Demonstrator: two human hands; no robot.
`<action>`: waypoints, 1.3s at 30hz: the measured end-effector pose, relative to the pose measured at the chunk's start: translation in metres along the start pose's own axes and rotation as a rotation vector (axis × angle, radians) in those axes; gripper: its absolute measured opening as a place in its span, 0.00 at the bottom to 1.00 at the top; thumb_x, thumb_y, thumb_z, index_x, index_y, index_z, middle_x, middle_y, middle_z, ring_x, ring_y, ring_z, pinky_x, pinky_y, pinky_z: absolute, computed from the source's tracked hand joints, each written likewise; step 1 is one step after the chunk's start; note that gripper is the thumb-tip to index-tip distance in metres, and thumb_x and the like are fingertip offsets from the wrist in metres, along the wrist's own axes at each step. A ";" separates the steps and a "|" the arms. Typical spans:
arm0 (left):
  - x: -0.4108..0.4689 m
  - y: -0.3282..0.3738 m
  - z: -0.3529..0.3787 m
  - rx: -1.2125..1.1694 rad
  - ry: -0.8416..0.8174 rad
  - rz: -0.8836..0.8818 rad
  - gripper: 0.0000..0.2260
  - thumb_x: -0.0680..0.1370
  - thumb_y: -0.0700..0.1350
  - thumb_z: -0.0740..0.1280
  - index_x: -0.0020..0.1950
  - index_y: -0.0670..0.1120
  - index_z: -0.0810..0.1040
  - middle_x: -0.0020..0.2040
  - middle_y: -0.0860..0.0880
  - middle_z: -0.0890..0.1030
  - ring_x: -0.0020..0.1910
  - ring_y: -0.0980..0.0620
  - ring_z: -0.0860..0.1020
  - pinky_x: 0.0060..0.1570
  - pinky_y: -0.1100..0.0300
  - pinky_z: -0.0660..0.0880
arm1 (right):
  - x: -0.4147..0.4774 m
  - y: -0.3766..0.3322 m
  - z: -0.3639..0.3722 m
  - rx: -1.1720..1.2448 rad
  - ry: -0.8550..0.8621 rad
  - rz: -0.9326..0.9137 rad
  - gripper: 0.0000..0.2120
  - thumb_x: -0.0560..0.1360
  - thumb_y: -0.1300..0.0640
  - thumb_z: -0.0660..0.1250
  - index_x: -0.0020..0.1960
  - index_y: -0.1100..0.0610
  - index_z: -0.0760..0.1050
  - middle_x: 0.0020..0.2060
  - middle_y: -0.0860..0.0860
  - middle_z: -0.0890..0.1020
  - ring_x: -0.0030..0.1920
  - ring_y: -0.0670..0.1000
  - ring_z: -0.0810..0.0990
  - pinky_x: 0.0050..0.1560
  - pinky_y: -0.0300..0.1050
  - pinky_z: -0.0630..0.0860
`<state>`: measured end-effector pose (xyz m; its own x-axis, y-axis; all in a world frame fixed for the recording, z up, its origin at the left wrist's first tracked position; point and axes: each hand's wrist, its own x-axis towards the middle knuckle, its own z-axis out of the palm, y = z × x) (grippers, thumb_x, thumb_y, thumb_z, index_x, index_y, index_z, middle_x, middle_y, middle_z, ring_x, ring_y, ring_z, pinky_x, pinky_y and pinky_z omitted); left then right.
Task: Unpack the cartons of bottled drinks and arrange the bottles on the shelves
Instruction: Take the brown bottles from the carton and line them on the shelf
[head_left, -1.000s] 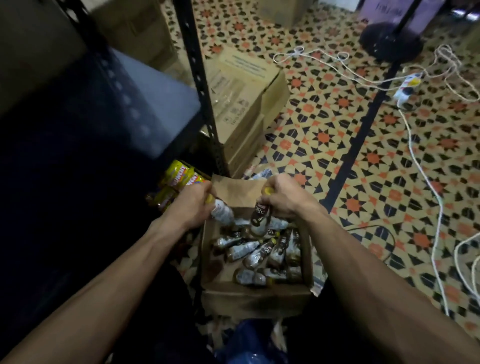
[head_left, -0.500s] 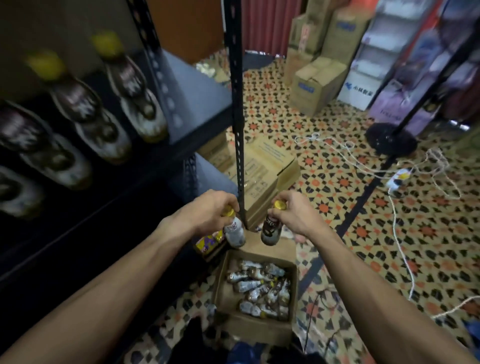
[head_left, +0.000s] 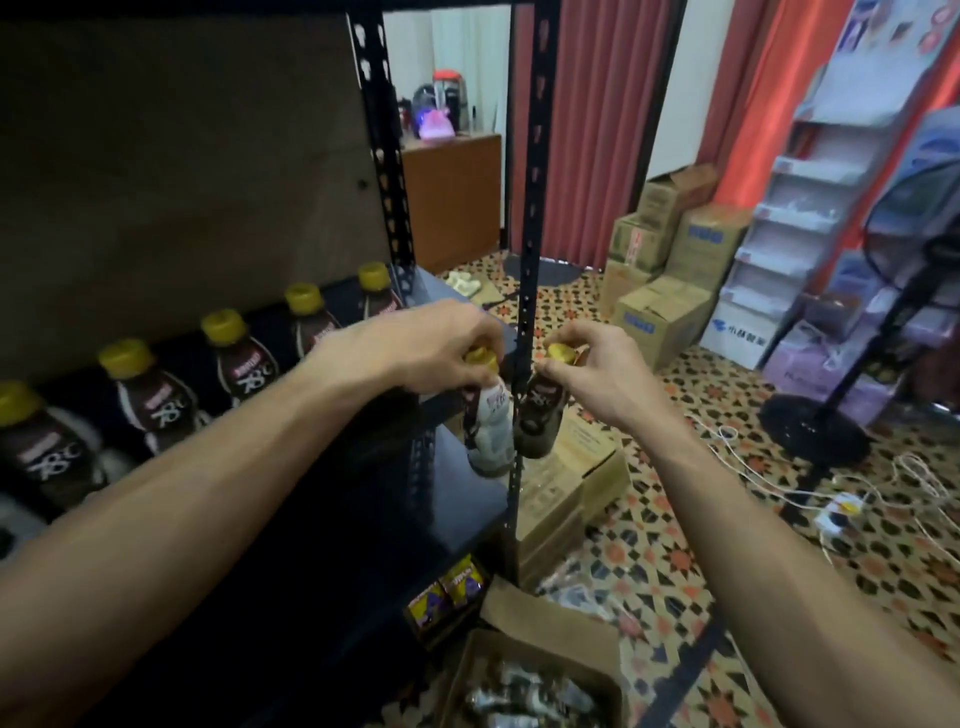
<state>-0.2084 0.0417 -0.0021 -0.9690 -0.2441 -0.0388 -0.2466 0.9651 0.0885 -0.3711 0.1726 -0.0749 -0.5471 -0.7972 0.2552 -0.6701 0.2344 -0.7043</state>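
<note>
Red-orange curtains (head_left: 597, 130) hang along back wall; wooden cabinet (head_left: 452, 192) stands beside them, small items on top too blurred to name; white tiered display stand (head_left: 810, 208) at right, near black standing fan (head_left: 904, 249) on round base; patterned tile floor (head_left: 727, 571) in orange, black, cream; white power strip (head_left: 839, 512) lies on floor near fan base, white cables (head_left: 769, 480) tangled around it; pale slippers (head_left: 462, 283) on floor near cabinet.
</note>
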 end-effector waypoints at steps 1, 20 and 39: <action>0.002 -0.004 -0.011 0.015 0.027 -0.014 0.08 0.78 0.52 0.69 0.53 0.49 0.78 0.38 0.58 0.73 0.35 0.59 0.71 0.34 0.62 0.65 | 0.006 -0.009 -0.003 0.016 0.015 -0.024 0.09 0.75 0.51 0.75 0.52 0.54 0.81 0.46 0.49 0.83 0.38 0.43 0.76 0.38 0.43 0.72; 0.043 -0.045 -0.056 0.199 0.152 -0.441 0.17 0.78 0.60 0.67 0.48 0.46 0.75 0.38 0.50 0.75 0.41 0.47 0.77 0.43 0.53 0.76 | 0.082 -0.073 0.010 -0.072 0.052 -0.172 0.16 0.80 0.55 0.69 0.67 0.56 0.77 0.61 0.51 0.80 0.60 0.50 0.78 0.57 0.42 0.73; 0.035 -0.059 -0.052 0.020 0.069 -0.438 0.27 0.75 0.57 0.72 0.69 0.48 0.70 0.60 0.48 0.76 0.54 0.49 0.75 0.53 0.52 0.76 | 0.072 -0.047 0.041 0.047 0.029 -0.162 0.38 0.80 0.59 0.68 0.83 0.50 0.51 0.72 0.53 0.73 0.71 0.50 0.70 0.70 0.38 0.60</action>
<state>-0.2287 -0.0289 0.0428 -0.7721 -0.6355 -0.0017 -0.6344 0.7707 0.0593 -0.3585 0.0809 -0.0507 -0.4484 -0.8061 0.3862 -0.7270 0.0775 -0.6823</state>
